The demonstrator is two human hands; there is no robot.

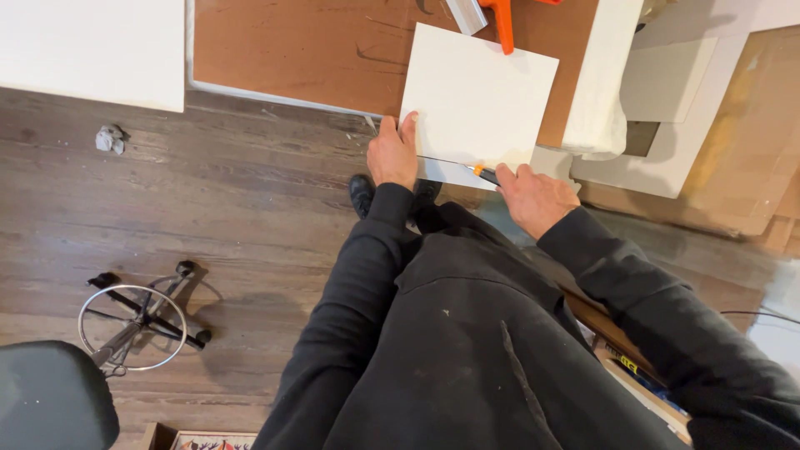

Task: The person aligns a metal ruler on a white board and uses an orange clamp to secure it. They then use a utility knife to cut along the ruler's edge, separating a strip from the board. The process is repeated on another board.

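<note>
A white square board [479, 96] lies on a brown work surface [292, 50], its near edge hanging over the edge. My left hand [393, 152] presses flat on the board's near left corner. My right hand [533, 196] grips a utility knife with an orange tip [482, 172], its blade at a thin cut line running along the board's near edge. Both arms wear black sleeves.
An orange-handled tool [502, 23] lies beyond the board. A thick white block [602, 79] and cardboard sheets [750, 125] sit at right. A stool with a metal ring base [137, 325] stands at lower left on the wood floor, with crumpled paper [109, 138] further back. A white panel [92, 50] fills the top left.
</note>
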